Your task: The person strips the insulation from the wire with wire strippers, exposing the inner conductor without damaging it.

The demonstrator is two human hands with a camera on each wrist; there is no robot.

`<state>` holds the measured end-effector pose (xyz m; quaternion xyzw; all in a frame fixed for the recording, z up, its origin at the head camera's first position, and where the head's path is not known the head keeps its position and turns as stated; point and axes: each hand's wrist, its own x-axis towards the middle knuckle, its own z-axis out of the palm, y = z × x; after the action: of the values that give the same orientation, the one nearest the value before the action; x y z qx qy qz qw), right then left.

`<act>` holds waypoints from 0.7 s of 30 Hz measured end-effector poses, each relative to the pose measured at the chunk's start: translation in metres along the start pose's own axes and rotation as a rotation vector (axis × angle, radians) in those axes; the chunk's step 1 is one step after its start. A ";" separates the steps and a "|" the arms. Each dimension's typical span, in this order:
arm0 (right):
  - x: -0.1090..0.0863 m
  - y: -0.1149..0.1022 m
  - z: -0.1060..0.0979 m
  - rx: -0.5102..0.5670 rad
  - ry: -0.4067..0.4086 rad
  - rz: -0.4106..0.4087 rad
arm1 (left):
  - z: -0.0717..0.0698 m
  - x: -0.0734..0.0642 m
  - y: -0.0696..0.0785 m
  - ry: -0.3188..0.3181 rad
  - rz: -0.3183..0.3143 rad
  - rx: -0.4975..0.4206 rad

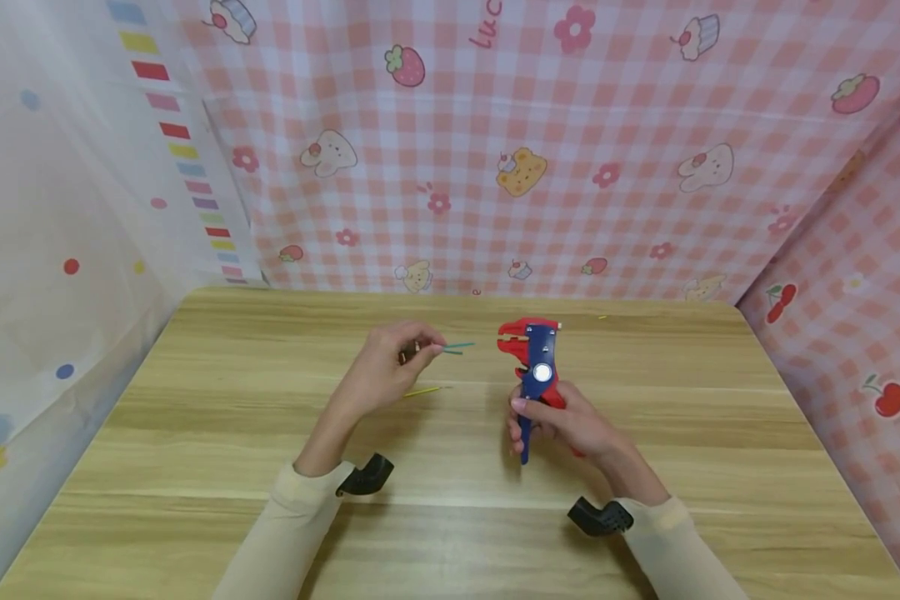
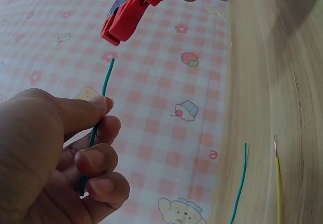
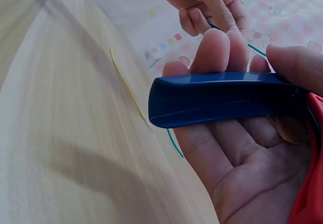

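My left hand (image 1: 390,367) pinches a short green wire (image 2: 108,77) between thumb and index finger. The wire's free end points toward the jaws of the red and blue wire stripper (image 1: 542,346), with a gap between them. My right hand (image 1: 562,421) grips the stripper by its handles, its head up; the blue handle (image 3: 222,100) crosses the fingers in the right wrist view. On the table below lie a second green wire (image 2: 240,183) and a yellow wire (image 2: 278,188). Bare strands show at the yellow wire's end.
The wood-grain table (image 1: 232,500) runs back to a pink checked cloth (image 1: 450,167). A tiny yellow scrap (image 1: 602,317) lies near its far edge. White cloth (image 1: 60,208) hangs on the left, and more checked cloth (image 1: 855,333) on the right.
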<state>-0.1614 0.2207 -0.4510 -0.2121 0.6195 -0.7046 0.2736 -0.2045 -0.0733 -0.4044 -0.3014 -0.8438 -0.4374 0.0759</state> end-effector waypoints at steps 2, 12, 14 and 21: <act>0.000 0.000 0.002 0.000 -0.002 0.003 | 0.000 0.000 0.002 0.002 0.005 -0.001; 0.003 0.001 0.010 0.023 -0.012 0.024 | 0.003 0.001 0.007 -0.004 0.006 -0.017; 0.003 0.002 0.011 0.014 -0.007 0.034 | 0.003 0.001 0.008 -0.003 0.013 -0.023; 0.003 0.003 0.013 -0.015 0.031 0.061 | 0.005 0.002 0.009 -0.014 0.012 -0.046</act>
<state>-0.1553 0.2086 -0.4522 -0.1843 0.6350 -0.6945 0.2838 -0.1996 -0.0644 -0.4005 -0.3111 -0.8324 -0.4539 0.0656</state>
